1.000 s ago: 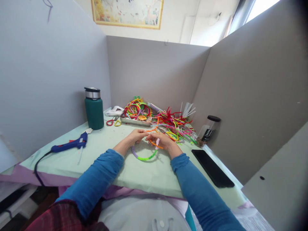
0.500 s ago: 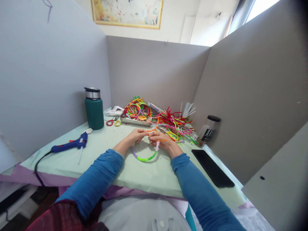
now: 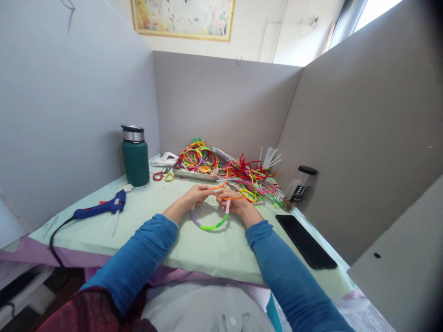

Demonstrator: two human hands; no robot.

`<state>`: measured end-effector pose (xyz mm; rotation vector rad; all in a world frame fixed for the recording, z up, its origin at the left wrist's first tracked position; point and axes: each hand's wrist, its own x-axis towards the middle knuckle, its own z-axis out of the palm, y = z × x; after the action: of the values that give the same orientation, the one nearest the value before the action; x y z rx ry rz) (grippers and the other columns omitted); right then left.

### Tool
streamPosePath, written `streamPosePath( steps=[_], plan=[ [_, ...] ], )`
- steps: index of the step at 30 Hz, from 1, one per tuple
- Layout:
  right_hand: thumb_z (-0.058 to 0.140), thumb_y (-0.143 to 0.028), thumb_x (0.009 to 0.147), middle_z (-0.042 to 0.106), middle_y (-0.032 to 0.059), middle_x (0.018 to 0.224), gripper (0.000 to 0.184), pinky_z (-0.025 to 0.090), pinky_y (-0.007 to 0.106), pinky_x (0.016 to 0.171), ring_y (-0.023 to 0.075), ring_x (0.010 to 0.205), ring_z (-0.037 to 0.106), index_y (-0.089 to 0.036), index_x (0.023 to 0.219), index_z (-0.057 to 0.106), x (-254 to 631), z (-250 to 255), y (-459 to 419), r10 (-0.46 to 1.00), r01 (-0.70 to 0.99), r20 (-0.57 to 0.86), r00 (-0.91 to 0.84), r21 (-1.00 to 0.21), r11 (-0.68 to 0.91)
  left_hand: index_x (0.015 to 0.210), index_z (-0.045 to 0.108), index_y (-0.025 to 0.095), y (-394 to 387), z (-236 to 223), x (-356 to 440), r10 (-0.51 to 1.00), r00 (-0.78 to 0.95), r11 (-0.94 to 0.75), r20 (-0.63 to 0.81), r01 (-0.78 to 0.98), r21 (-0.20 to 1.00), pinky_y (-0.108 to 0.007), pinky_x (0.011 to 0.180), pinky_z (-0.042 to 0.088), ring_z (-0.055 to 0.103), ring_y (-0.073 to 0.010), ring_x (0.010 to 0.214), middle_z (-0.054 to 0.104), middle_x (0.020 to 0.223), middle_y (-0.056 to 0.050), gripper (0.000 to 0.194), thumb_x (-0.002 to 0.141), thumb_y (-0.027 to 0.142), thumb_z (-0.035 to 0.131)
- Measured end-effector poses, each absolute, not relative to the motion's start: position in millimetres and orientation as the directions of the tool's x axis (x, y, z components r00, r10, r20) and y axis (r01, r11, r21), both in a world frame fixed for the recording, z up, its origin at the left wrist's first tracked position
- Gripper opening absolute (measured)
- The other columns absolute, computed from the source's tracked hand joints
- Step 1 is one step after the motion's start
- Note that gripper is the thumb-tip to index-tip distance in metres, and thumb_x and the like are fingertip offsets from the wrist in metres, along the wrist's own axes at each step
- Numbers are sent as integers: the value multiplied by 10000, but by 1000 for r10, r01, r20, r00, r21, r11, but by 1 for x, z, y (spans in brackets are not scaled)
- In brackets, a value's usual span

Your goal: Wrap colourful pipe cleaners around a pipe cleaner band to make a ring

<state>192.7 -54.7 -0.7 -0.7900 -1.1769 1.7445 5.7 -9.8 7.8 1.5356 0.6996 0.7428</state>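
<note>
Between my hands is a hoop (image 3: pixel 211 227) wrapped in purple, green and pale pink fuzzy sections, its lower arc hanging toward me over the table. My left hand (image 3: pixel 198 196) pinches the hoop at its far left side. My right hand (image 3: pixel 231 201) is closed at the far right side, its fingertips close to the left ones. An orange pipe cleaner (image 3: pixel 235 198) runs across the right fingers, with another orange end sticking up beyond the hands. The fingertips hide where the orange strand meets the hoop.
A metal tray (image 3: pixel 195 175) of colourful rings and a heap of pipe cleaners (image 3: pixel 247 170) lie at the back. To the left are a green bottle (image 3: pixel 135 161), scissors (image 3: pixel 164 175) and a blue glue gun (image 3: pixel 100 206). A black phone (image 3: pixel 306 242) and a clear jar (image 3: pixel 300 186) sit right.
The orange strand over my right hand has shifted and shows more length to the right. The hoop has moved slightly to the right; both hands stay nearly in place.
</note>
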Motion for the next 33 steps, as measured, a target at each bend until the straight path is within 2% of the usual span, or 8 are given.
streamPosePath(
  steps=[4,14,22,28,33],
  plan=[
    [683,-147,647,633,18,675,213,337,190,428,53,434,436,-142,844,601,194,-2,-54,913,-323,13,-408,-937,-131,766,615,150,-10,9,5,797,602,-74,56,5,997,-221,409,111,213,-36,394,300,468,95,404,625,505,747],
    [734,-163,668,697,59,829,339,409,196,499,81,561,550,-167,1002,678,191,0,-62,905,-287,91,-416,-957,-36,804,641,137,-12,13,4,809,586,-66,42,20,998,-230,413,88,202,-31,376,306,455,92,429,615,505,754],
    [758,-126,621,699,58,898,284,468,218,568,86,603,577,-160,897,700,186,1,-68,915,-256,88,-395,-967,-17,737,618,146,-5,6,6,836,548,-57,35,23,998,-223,409,113,217,-34,377,317,445,87,382,626,489,743],
    [720,-302,734,701,81,897,234,471,212,521,102,610,592,-139,900,694,185,-1,-61,941,-243,77,-331,-970,-6,734,615,145,-6,8,5,829,558,-47,40,-2,999,-230,413,99,199,-31,380,309,451,91,398,621,504,745],
    [668,-330,798,702,80,800,237,452,202,469,90,529,558,-131,926,675,186,-3,-54,964,-289,19,-264,-955,-60,762,621,147,-7,9,4,834,548,-54,61,-30,998,-228,412,100,185,-29,377,285,458,102,381,624,478,749]
  ],
)
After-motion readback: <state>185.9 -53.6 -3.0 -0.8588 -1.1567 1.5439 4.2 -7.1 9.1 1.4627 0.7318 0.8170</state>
